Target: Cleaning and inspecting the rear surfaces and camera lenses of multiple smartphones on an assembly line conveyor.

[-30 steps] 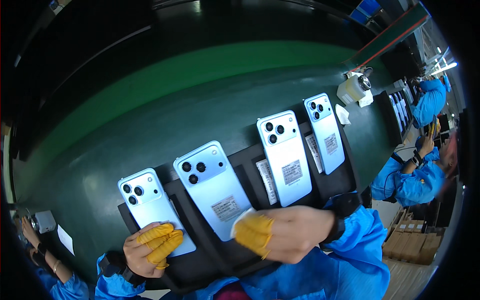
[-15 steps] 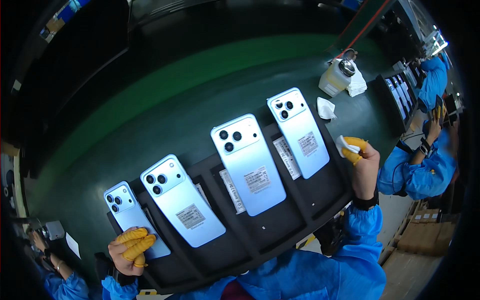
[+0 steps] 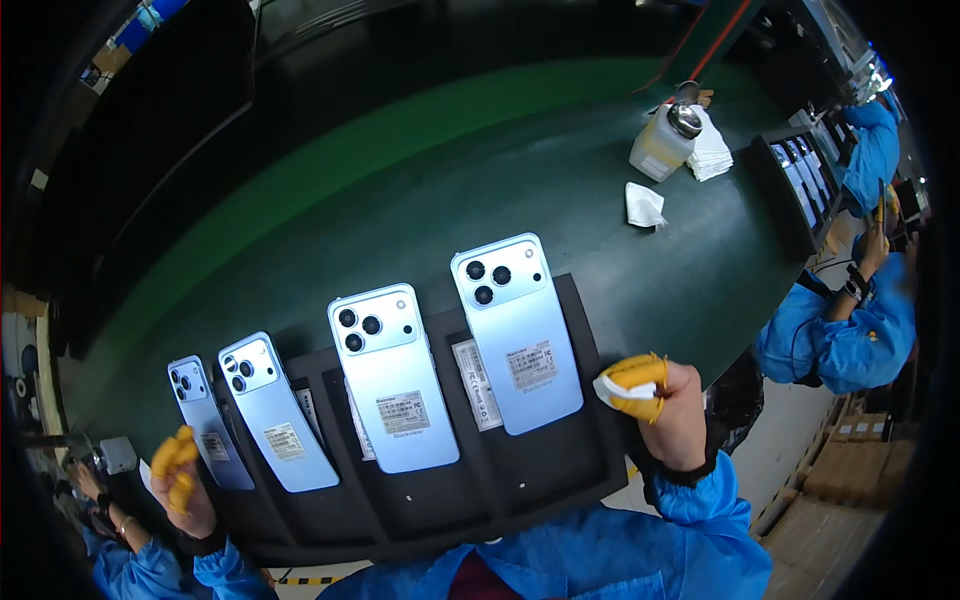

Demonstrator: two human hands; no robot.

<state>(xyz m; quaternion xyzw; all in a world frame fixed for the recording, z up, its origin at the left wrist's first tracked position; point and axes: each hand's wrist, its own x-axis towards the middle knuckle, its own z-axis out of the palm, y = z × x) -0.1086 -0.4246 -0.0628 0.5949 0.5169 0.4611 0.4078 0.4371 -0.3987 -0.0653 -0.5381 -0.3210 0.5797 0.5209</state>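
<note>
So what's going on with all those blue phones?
A person in blue sleeves is at a green table with four light-blue phones, lying camera side up on a black tray. Their right hand holds a white cloth, to the right of the phones. Their left hand is beside the leftmost phone; whether they touch is hard to tell.

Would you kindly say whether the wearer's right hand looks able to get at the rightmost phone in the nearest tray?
Probably yes: the right hand is just right of that phone, and nothing visible stands between them, though the white cloth it holds may hinder a grip.
</note>
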